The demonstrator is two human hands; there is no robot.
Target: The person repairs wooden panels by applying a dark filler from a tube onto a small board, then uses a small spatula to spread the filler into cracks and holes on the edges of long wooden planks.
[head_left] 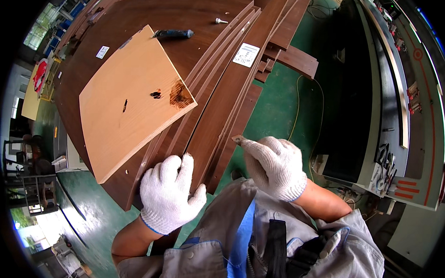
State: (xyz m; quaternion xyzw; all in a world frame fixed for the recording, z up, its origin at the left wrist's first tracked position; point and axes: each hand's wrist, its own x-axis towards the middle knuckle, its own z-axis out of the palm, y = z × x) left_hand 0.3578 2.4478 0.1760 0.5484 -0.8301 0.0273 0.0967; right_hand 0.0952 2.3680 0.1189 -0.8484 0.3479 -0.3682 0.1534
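Observation:
Both my hands wear white knitted gloves. My left hand (169, 188) rests at the near end of a stack of long dark-brown boards (216, 120). Its index finger stretches along the top board and its thumb stands apart; no held thing shows in it. My right hand (276, 165) is closed, pinching a small flat brown piece (236, 139) between thumb and index finger, just over the stack's right edge. What exactly this piece is cannot be made out. A white label (246, 55) sticks to the top board, farther up.
A light wooden panel (130, 106) with dark stains lies left of the boards on a large brown panel (113, 25). A dark-handled tool (173, 34) and a small metal fitting (220, 21) lie beyond. At right stands a long machine (381, 95) with tools on it; a cable crosses the green floor.

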